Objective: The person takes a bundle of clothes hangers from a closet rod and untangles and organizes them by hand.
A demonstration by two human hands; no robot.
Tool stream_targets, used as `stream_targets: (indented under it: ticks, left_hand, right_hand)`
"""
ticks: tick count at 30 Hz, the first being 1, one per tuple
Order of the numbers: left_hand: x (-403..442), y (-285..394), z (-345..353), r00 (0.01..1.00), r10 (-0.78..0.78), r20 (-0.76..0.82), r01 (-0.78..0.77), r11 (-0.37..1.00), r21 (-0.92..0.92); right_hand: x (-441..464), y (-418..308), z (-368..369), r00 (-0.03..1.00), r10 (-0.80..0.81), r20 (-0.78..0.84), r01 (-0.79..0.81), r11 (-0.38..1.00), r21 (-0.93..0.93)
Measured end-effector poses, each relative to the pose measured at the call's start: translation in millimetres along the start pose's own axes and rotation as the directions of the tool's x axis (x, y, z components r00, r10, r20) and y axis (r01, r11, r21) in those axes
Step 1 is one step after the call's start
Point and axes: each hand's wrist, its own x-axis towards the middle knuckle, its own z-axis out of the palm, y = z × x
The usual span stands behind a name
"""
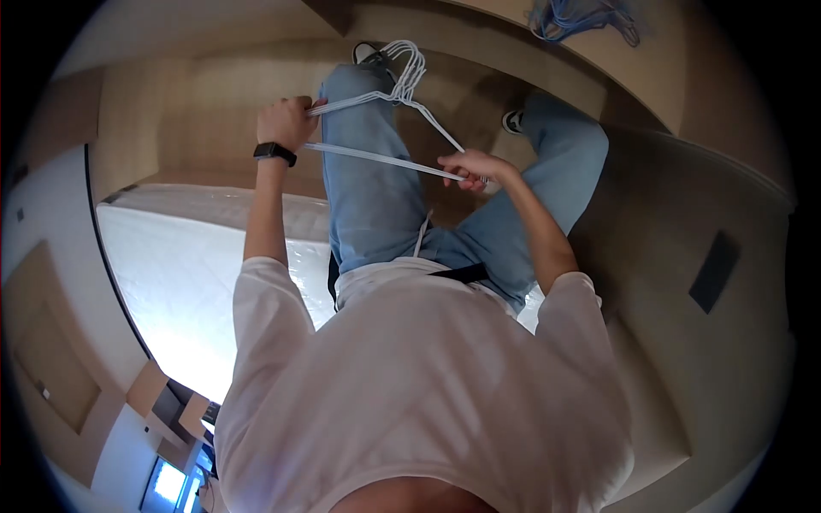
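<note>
Several white hangers (368, 156) are bunched together between my hands, above my legs in blue jeans. Their hooks point away from me, near my shoe at the top. My left hand (287, 125), with a black watch on the wrist, is wrapped round one end of the bunch. At the other end, my right hand (472, 169) has its fingers closed round the corner of the hangers.
Blue and white hangers (586, 19) lie on a wooden surface (658, 64) at the top right. A plastic-wrapped mattress (171, 282) is at the left. A dark rectangular object (715, 271) shows at the right.
</note>
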Motion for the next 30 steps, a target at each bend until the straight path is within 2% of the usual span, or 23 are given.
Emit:
stream_targets:
  ticks: [2,3,5,8,11,17,20,23,26,27,30]
  left_hand:
    - [-11,6,3,0.997,-0.024,-0.079,0.021,0.999,-0.039]
    - [-19,8,5,0.979,0.006,-0.202,-0.021,0.997,-0.075]
    - [-34,10,7,0.974,0.002,-0.227,-0.039,0.986,-0.162]
    - [-59,17,-2,0.965,0.004,-0.263,-0.063,0.975,-0.215]
    - [-88,35,-6,0.966,-0.026,-0.255,-0.045,0.962,-0.269]
    - [-113,102,-17,0.993,0.015,-0.119,-0.046,0.966,-0.255]
    - [-114,128,-18,0.992,0.018,-0.122,-0.053,0.956,-0.287]
    - [-112,132,-18,0.99,0.003,-0.139,-0.041,0.963,-0.267]
    - [-108,131,-23,0.992,-0.026,-0.121,-0.008,0.962,-0.274]
    - [-107,131,-25,0.994,-0.042,-0.102,0.012,0.962,-0.274]
    - [-104,125,-13,1.0,0.002,-0.029,-0.011,0.952,-0.307]
  right_hand:
    - [-11,-5,-5,0.998,-0.041,-0.055,0.038,0.998,-0.053]
    - [-12,-4,-7,0.991,-0.069,-0.111,0.061,0.996,-0.069]
    - [-11,3,-12,0.968,-0.128,-0.215,0.106,0.988,-0.112]
    - [1,21,-16,0.88,-0.32,-0.352,0.246,0.939,-0.238]
    - [-2,29,-11,0.825,-0.364,-0.432,0.231,0.915,-0.33]
    - [8,54,-22,0.786,-0.505,-0.358,0.296,0.815,-0.499]
    - [5,56,-19,0.776,-0.561,-0.288,0.348,0.761,-0.547]
    - [-33,35,12,0.813,-0.48,-0.329,0.265,0.81,-0.524]
    - [-54,29,46,0.716,-0.53,-0.454,0.284,0.816,-0.504]
    - [-68,21,59,0.689,-0.543,-0.481,0.234,0.794,-0.561]
    - [-53,32,70,0.319,-0.828,-0.461,0.144,0.523,-0.84]
